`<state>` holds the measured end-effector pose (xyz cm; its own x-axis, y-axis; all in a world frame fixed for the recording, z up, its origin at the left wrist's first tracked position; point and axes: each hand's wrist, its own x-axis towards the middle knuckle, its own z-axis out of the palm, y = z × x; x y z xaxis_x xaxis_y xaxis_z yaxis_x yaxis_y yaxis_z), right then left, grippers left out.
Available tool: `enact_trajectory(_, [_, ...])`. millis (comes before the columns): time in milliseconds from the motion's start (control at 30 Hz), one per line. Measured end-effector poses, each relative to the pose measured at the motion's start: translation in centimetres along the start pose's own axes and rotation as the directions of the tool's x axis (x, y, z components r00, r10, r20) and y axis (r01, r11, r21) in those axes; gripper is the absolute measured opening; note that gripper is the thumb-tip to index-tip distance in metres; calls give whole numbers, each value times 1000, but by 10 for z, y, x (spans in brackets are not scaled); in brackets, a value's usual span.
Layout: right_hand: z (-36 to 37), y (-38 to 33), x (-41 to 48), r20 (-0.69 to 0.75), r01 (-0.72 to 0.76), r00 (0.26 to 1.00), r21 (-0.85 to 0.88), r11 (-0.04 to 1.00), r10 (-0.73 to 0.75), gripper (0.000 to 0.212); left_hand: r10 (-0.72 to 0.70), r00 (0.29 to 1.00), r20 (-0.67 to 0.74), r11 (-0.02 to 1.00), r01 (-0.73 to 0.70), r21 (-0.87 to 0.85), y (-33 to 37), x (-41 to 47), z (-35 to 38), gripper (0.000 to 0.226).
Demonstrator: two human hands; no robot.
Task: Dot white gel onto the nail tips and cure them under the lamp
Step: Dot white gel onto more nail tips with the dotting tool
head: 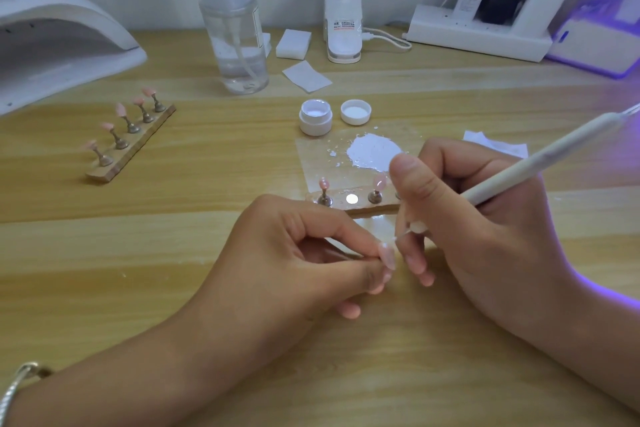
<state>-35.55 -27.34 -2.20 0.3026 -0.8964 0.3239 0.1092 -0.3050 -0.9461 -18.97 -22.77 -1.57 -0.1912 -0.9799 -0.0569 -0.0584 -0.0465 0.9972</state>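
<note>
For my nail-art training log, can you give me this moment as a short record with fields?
left hand: pinches a pink nail tip
right hand: grips a white dotting pen, fine point at that tip
white gel: puddle on a clear sheet
jar: open, lid beside it
near holder: two tips showing, one slot bare
far holder: five pink tips
lamps: left lamp dark, right lamp glowing violet

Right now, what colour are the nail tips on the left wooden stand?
Pale pink; the head view shows the nail tips on the wooden stand best.
</note>
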Motion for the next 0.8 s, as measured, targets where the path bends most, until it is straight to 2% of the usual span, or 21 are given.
enact_trajectory(233, [-6,-13,10,-125,81,990,73,994,-72,43,12,1000,-17,999,-12,-32,0,-1,-1,7])
enact_trajectory(333, [-17,-24,27,-121,74,989,-62,995,-81,46,6,1000,-15,999,-6,-48,1,-1,-1,9])
enact_trajectory(433, [-32,-32,50,-31,38,998,-224,974,-46,47,-10,1000,-15,998,9,-64,2,-2,-1,12])
enact_trajectory(500, [-40,-32,67,21,-3,1000,-389,921,12,57,-19,1000,-11,998,18,-67,3,-2,0,12])
enact_trajectory(600, [-47,-22,91,51,-52,993,-603,796,104,54,-32,999,-4,997,31,-77,3,-1,0,12])
enact_trajectory(800, [-31,4,112,114,-11,986,-685,729,122,45,-51,999,12,998,52,-42,3,0,-3,12])
